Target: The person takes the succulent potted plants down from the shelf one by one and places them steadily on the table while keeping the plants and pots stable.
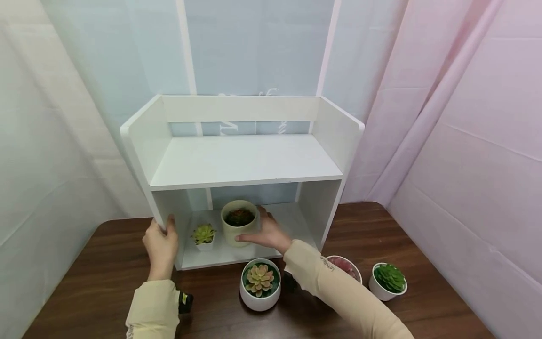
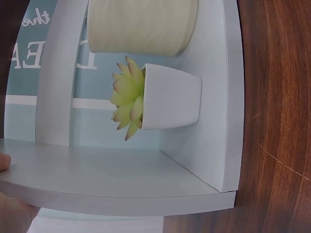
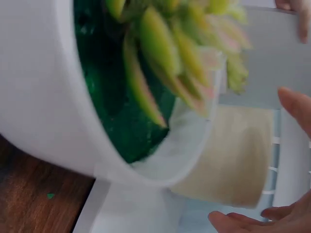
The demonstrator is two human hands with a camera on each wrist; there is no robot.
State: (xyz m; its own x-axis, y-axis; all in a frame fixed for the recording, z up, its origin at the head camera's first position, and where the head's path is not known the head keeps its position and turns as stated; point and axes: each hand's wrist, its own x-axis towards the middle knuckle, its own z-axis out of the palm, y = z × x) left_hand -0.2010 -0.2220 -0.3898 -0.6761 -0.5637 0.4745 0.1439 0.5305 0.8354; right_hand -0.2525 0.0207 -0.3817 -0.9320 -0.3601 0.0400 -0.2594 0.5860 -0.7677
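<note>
My left hand (image 1: pixel 162 245) grips the front edge of the left side panel of a white two-tier shelf (image 1: pixel 250 155); in the left wrist view, the panel lies between the parts of the hand (image 2: pixel 14 213) in sight. A cream ribbed pot (image 1: pixel 237 233) with a dark reddish-green plant stands upright on the lower tier. Around its right side is my right hand (image 1: pixel 268 233), thumb in front and fingers spread; the right wrist view shows gaps beside the pot (image 3: pixel 233 160). Left of it sits a small white square pot (image 2: pixel 172 97) with a yellow-green succulent (image 1: pixel 203 233).
In front of the shelf, a round white pot (image 1: pixel 260 301) with a pinkish-green succulent stands on the dark wooden table (image 1: pixel 220 325). Farther right are a pot of pink succulents (image 1: pixel 343 266), partly behind my right sleeve, and a white pot with a green succulent (image 1: pixel 389 278).
</note>
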